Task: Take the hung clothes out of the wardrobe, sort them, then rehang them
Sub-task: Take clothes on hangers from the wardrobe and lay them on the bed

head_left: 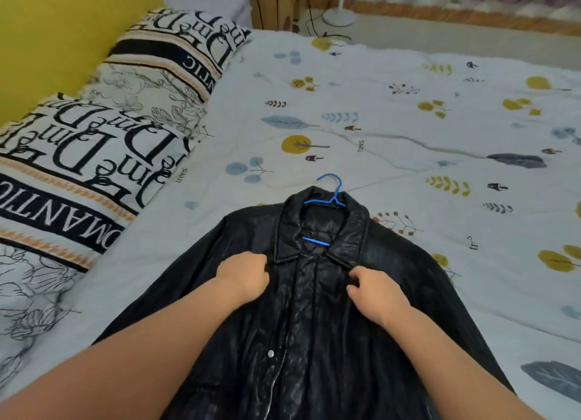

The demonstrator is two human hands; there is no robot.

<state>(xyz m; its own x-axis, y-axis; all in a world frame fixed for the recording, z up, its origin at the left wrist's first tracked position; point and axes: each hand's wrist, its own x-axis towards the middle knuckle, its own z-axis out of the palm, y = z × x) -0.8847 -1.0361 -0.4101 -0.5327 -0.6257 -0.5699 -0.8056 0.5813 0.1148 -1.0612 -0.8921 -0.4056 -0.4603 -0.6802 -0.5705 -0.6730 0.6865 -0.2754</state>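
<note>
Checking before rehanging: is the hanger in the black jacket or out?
In. The blue hanger sits inside the black jacket collar, hook poking out above, bar visible at the neck.

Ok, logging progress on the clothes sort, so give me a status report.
Left hand and right hand both grip the black jacket front below the collar. Jacket flat on bed, blue hanger inside. Nothing obstructing.
</note>
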